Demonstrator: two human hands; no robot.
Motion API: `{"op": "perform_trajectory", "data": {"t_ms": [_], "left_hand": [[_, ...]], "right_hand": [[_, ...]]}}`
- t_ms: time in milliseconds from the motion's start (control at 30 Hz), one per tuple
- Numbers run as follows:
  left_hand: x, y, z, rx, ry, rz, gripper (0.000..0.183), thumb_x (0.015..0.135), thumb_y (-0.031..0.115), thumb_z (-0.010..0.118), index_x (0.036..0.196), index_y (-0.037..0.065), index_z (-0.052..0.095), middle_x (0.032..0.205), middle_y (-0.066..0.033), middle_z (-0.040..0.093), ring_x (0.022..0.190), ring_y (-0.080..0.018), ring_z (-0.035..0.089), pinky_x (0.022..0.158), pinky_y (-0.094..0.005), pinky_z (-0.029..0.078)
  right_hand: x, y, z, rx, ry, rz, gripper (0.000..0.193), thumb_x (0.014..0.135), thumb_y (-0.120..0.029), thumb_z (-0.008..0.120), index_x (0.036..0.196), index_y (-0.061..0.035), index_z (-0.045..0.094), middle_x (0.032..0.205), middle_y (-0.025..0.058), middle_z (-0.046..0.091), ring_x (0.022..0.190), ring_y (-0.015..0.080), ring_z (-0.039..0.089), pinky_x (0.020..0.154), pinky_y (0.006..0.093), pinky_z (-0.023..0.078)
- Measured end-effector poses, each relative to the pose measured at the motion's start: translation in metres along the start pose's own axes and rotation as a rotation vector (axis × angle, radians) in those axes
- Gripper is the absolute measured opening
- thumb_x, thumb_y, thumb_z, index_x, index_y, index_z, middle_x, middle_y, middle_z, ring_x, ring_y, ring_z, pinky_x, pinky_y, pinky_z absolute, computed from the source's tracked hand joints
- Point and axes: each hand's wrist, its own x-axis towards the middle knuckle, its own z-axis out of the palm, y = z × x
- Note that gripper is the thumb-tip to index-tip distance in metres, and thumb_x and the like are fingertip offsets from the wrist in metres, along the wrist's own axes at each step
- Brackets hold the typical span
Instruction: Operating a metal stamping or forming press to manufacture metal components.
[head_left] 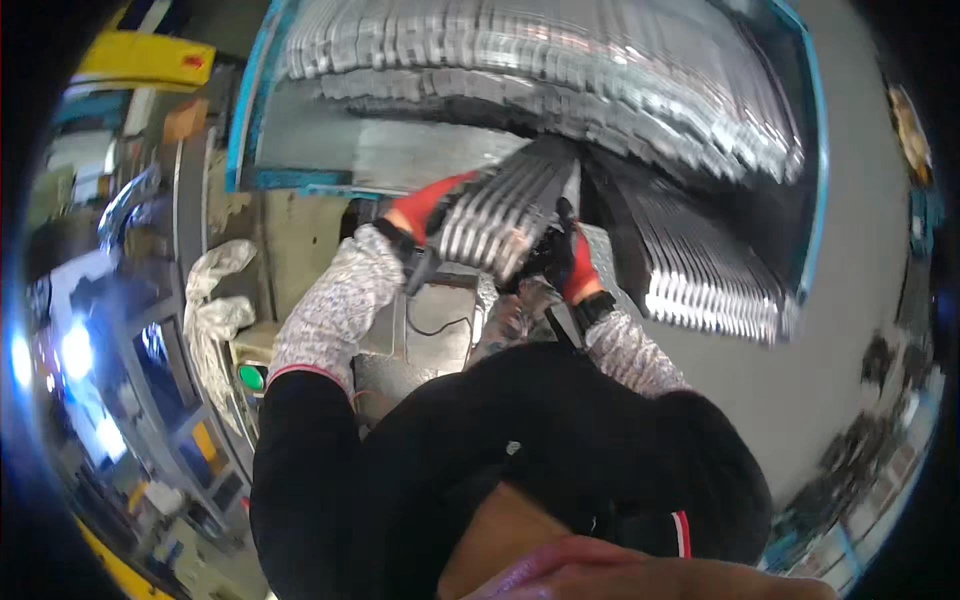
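Note:
Between my two hands is a fanned stack of thin grey metal strips (500, 210), their shiny ends toward me. My left hand (430, 207), in a red and black glove, is closed round the stack's left side. On its right side, near the lower end, my right hand (578, 268) grips the same stack, fingers partly hidden. Just right of it another stack of similar strips (700, 265) leans over the near edge of a blue-rimmed metal bin (817, 130). Long rows of the same strips (560, 85) fill the bin's far part, somewhat blurred.
To the left stand a machine frame (185, 210) and a yellow part (145, 62). Crumpled whitish cloth (220, 315) hangs near a green button (252, 377). Below my hands is a metal surface (440, 320) with a dark cable. Grey floor (850, 300) runs along the right.

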Motion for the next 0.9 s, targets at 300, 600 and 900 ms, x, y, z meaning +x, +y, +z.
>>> {"op": "perform_trajectory", "data": {"t_ms": [300, 600, 900], "left_hand": [[0.057, -0.068, 0.013, 1.045, -0.163, 0.602, 0.074, 0.059, 0.016, 0.066, 0.127, 0.008, 0.040, 0.123, -0.0208, 0.044, 0.112, -0.0323, 0.045, 0.097, -0.0375, 0.033], [-0.045, -0.042, 0.044, 0.786, -0.059, 0.713, 0.068, 0.069, 0.028, 0.063, 0.127, 0.004, 0.038, 0.127, -0.0179, 0.044, 0.114, -0.0306, 0.045, 0.098, -0.0377, 0.031], [-0.232, -0.037, 0.002, 0.880, 0.067, 0.980, 0.075, 0.066, 0.031, 0.066, 0.130, 0.004, 0.035, 0.131, -0.0180, 0.038, 0.120, -0.0327, 0.038, 0.100, -0.0393, 0.027]], "right_hand": [[-0.030, -0.010, -0.025, -0.240, -0.014, -0.057, 0.034, 0.092, -0.026, 0.036, 0.116, -0.0047, 0.046, 0.115, 0.0069, 0.051, 0.097, 0.0153, 0.051, 0.083, 0.0322, 0.045], [-0.042, -0.003, -0.019, -0.128, -0.123, 0.013, 0.035, 0.092, -0.026, 0.034, 0.117, -0.0031, 0.044, 0.114, 0.0074, 0.051, 0.097, 0.0162, 0.051, 0.084, 0.0308, 0.044], [-0.060, 0.109, 0.073, 1.163, -0.325, 0.750, 0.039, 0.093, -0.027, 0.031, 0.121, -0.0013, 0.040, 0.120, 0.0103, 0.047, 0.103, 0.0187, 0.049, 0.090, 0.0321, 0.040]]}}
